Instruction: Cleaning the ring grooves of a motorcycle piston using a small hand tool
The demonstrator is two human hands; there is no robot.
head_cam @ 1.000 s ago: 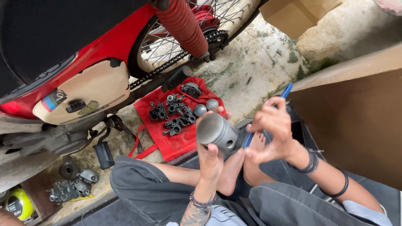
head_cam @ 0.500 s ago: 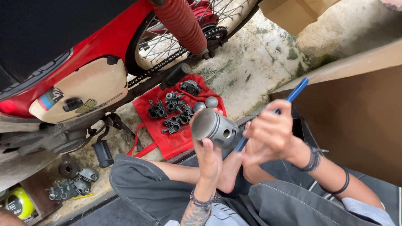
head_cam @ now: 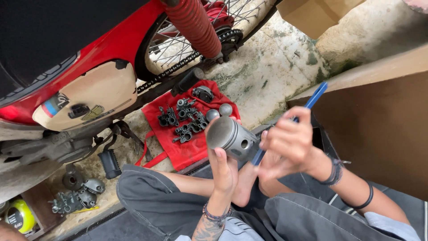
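A grey metal piston (head_cam: 232, 137) is held up in the left hand (head_cam: 224, 172), approx. centre of view, above the person's crossed legs and bare foot (head_cam: 244, 185). The left grip is pinched on the piston: thumb laid along its near side, fingers behind it, mostly hidden. The dark, sooty crown is turned to the left & slightly up; a round pin hole is seen in the skirt, facing the camera.

A blue-handled tool (head_cam: 290, 122) is held in the right hand (head_cam: 290, 145), grip closed round the shaft. The handle end sticks up & right, past the edge of a brown cardboard panel (head_cam: 379, 129); the lower end is just beside the piston skirt. Whether contact is made cannot be told, since hand & tool are motion-blurred. Dark bracelets are worn on the right wrist, a beaded one on the left.

Behind the piston, a red cloth (head_cam: 187, 149) is spread on the concrete floor (head_cam: 272, 67), w/ small dark metal engine parts (head_cam: 185, 120) laid on it, plus two rounded grey pieces by its right edge. A red motorcycle (head_cam: 89, 53) is parked at the top & left: red rear shock spring (head_cam: 194, 27), spoked wheel, drive chain (head_cam: 178, 67), cream side cover (head_cam: 87, 102). A black footpeg (head_cam: 109, 163) is seen below the engine area. Further metal parts (head_cam: 76, 196) lie at the lower left, near a yellow round item (head_cam: 20, 216) at the edge of view.
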